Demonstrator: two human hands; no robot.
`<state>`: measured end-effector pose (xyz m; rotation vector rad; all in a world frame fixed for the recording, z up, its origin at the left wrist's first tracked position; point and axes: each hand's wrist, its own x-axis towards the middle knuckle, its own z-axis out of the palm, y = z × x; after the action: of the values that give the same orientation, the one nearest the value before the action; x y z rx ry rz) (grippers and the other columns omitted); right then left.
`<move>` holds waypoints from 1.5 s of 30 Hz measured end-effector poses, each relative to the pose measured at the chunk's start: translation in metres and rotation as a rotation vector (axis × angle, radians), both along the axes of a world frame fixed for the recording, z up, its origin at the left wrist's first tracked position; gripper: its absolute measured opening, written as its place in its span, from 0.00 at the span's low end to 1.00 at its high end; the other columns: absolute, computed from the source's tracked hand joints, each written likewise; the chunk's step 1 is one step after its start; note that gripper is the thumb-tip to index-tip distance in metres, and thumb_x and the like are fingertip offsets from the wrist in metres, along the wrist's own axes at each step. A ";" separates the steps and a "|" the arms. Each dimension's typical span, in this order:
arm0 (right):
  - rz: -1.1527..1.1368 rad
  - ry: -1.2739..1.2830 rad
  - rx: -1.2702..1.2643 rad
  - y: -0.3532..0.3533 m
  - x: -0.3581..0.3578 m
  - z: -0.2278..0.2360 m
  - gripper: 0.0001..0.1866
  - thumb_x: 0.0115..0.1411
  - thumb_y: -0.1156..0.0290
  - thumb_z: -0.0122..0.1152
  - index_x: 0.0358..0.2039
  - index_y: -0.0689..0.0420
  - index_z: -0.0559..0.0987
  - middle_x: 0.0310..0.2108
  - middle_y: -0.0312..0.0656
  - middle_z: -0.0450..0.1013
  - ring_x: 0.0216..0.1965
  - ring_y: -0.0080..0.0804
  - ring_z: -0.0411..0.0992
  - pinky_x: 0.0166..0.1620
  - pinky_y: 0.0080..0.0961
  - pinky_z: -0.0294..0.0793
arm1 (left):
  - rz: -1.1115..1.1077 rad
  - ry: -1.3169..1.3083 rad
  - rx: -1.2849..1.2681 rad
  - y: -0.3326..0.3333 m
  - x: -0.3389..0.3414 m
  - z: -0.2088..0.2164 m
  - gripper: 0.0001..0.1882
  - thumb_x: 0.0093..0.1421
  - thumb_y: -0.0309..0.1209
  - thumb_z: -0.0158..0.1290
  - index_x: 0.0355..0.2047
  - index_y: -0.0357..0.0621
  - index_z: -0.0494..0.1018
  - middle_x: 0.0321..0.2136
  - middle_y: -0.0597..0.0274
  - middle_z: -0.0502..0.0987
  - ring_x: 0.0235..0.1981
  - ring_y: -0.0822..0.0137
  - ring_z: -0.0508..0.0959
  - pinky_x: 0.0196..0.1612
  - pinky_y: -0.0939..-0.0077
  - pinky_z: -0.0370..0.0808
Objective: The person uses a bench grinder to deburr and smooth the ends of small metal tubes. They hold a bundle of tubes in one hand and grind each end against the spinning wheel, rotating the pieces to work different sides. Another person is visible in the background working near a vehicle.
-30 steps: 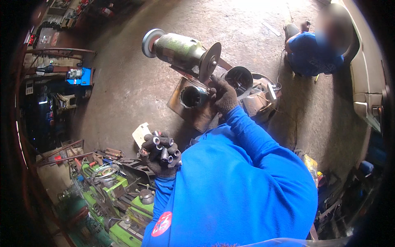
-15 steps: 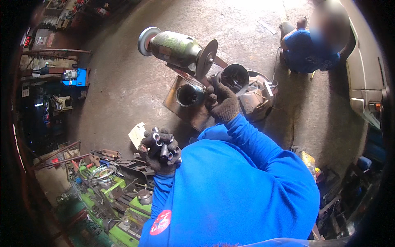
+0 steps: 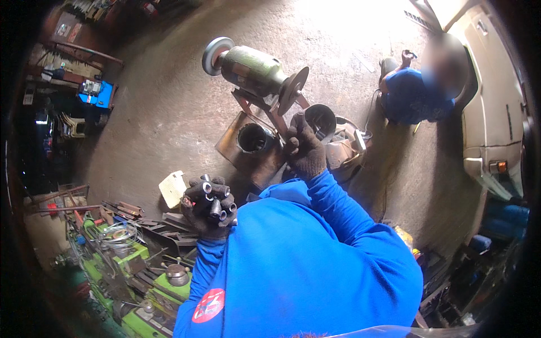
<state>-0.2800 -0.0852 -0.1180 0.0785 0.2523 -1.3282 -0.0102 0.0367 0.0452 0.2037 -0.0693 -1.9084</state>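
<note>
My gloved left hand [image 3: 205, 211] is closed round a bunch of short metal tubes [image 3: 216, 207], their open ends pointing in several directions. To its right and farther off, my gloved right hand [image 3: 307, 151] has its fingers curled together. Whatever these fingers may hold is too hidden to name. Just beyond them stands a dark round container [image 3: 322, 119] with metal pieces inside. Left of that hand is a rusty metal box [image 3: 231, 141] with a round opening. Above both, a green bench grinder [image 3: 253, 70] with a wheel at each end rests on a metal stand.
A person in blue [image 3: 414, 96] crouches at the far right beside a beige vehicle [image 3: 493, 112]. Green machinery [image 3: 141, 259] with coiled wire [image 3: 118, 236] and metal bars fills the lower left. A cream-coloured piece [image 3: 172, 190] lies beyond my left hand. A blue machine [image 3: 98, 94] stands at far left.
The whole view has shifted slightly. My left hand still holds the tubes, and my right hand stays curled beside the container. The crouching person's hand now shows raised, with a dark object.
</note>
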 end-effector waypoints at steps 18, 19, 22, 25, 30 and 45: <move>0.004 0.983 -0.324 -0.003 -0.027 0.138 0.17 0.64 0.71 0.71 0.52 0.62 0.82 0.41 0.39 0.81 0.39 0.26 0.80 0.43 0.26 0.83 | 0.066 -0.005 0.004 0.008 0.008 -0.021 0.35 0.69 0.58 0.59 0.70 0.56 0.69 0.65 0.43 0.70 0.51 0.42 0.81 0.33 0.54 0.86; -0.007 0.957 -0.315 -0.002 -0.027 0.138 0.17 0.65 0.71 0.72 0.52 0.62 0.83 0.41 0.39 0.81 0.39 0.26 0.80 0.43 0.26 0.83 | 0.077 0.004 0.003 0.006 0.005 -0.019 0.35 0.69 0.58 0.59 0.69 0.55 0.69 0.65 0.43 0.71 0.50 0.42 0.81 0.33 0.54 0.86; 0.003 0.952 -0.306 0.000 -0.032 0.141 0.17 0.64 0.72 0.70 0.52 0.62 0.84 0.41 0.39 0.83 0.40 0.25 0.81 0.44 0.27 0.83 | 0.121 0.040 0.018 0.003 -0.004 -0.018 0.34 0.68 0.57 0.60 0.68 0.56 0.70 0.64 0.43 0.71 0.49 0.42 0.82 0.35 0.52 0.86; 0.081 1.122 -0.309 -0.005 -0.040 0.157 0.18 0.62 0.78 0.66 0.53 0.64 0.85 0.43 0.40 0.84 0.40 0.25 0.81 0.45 0.28 0.84 | 0.137 0.012 0.039 0.002 -0.003 -0.022 0.32 0.68 0.56 0.61 0.68 0.60 0.71 0.65 0.44 0.70 0.49 0.40 0.81 0.36 0.51 0.87; 0.102 1.045 -0.300 -0.015 -0.041 0.132 0.14 0.73 0.70 0.63 0.56 0.61 0.83 0.40 0.36 0.82 0.34 0.20 0.77 0.38 0.22 0.79 | 0.122 0.056 0.039 -0.003 -0.020 -0.014 0.31 0.68 0.56 0.61 0.67 0.64 0.71 0.65 0.46 0.70 0.51 0.39 0.80 0.37 0.51 0.87; 0.078 0.143 0.442 -0.042 -0.004 -0.021 0.10 0.72 0.69 0.54 0.51 0.54 0.75 0.34 0.35 0.73 0.27 0.21 0.68 0.27 0.18 0.68 | 0.096 -0.028 -0.013 -0.011 -0.027 -0.007 0.35 0.68 0.52 0.59 0.67 0.45 0.68 0.54 0.61 0.81 0.37 0.64 0.77 0.27 0.69 0.78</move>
<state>-0.2836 -0.1272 -0.1394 0.3435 0.6619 -1.1833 -0.0370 0.0254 0.0387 0.2207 -0.0889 -1.8089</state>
